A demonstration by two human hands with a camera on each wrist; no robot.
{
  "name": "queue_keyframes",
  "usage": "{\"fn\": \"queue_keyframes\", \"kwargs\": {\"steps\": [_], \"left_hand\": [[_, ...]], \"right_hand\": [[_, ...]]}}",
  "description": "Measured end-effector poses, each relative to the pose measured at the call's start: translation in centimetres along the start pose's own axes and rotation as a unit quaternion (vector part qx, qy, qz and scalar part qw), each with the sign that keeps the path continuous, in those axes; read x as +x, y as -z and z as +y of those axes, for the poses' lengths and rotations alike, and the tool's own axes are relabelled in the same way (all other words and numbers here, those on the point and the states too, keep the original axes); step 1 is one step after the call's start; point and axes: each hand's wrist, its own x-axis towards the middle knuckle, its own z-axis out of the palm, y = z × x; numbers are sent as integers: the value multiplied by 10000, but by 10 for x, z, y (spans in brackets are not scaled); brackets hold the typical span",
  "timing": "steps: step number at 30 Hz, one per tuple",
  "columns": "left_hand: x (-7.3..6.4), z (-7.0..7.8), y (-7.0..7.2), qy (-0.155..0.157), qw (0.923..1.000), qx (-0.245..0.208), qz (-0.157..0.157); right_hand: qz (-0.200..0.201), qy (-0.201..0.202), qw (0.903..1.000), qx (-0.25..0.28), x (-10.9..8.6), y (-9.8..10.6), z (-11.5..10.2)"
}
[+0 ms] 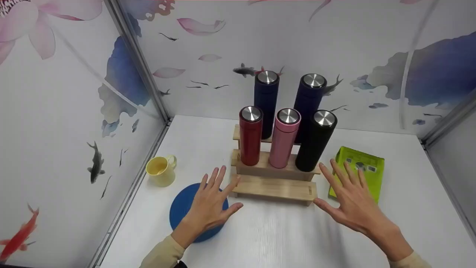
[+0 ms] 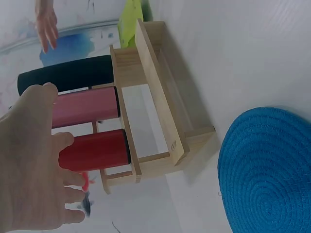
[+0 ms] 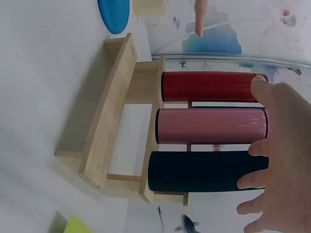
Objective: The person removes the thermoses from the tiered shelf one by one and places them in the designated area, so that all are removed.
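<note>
A stepped wooden rack (image 1: 275, 187) carries several thermos bottles. Its middle step holds a red thermos (image 1: 250, 137), a pink thermos (image 1: 284, 139) and a black thermos (image 1: 315, 143). Two dark blue thermoses (image 1: 266, 100) stand on the top step behind them; the lowest step is bare. My left hand (image 1: 210, 203) is spread palm down above a round blue woven placemat (image 1: 180, 208), near the rack's left end. My right hand (image 1: 351, 201), fingers also spread, hovers by the rack's right end, partly over a green package (image 1: 372, 173). Neither hand holds anything.
At the left on the white table (image 1: 275, 238) stands a yellow mug (image 1: 161, 173), its handle toward the back. White panels printed with fish and petals enclose the table at the back and on both sides.
</note>
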Motion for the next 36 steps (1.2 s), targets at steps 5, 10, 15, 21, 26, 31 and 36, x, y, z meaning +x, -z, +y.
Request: {"fn": "queue_keyframes", "kwargs": {"steps": [5,10,15,21,26,31,36], "left_hand": [[2,-1,1,11,9999,-27,127],[2,-3,-2,133,9995,-272,46],[4,-5,-12,409,9963,-714,239],[9,-5,-27,683,9905,-1146,320],[9,-4,-36,889,9846,-1453,385],[10,-4,-46,980,9782,-1730,595],[15,1,-59,1157,9721,-1916,707]], "right_hand": [[202,70,9997,-85,7,15,2],[412,52,9991,-24,17,30,2],[648,-15,9978,125,30,45,-4],[954,-41,9952,221,42,63,-10],[1246,-7,9915,386,55,76,-15],[1559,46,9857,631,71,85,-21],[1807,4,9789,953,88,92,-24]]}}
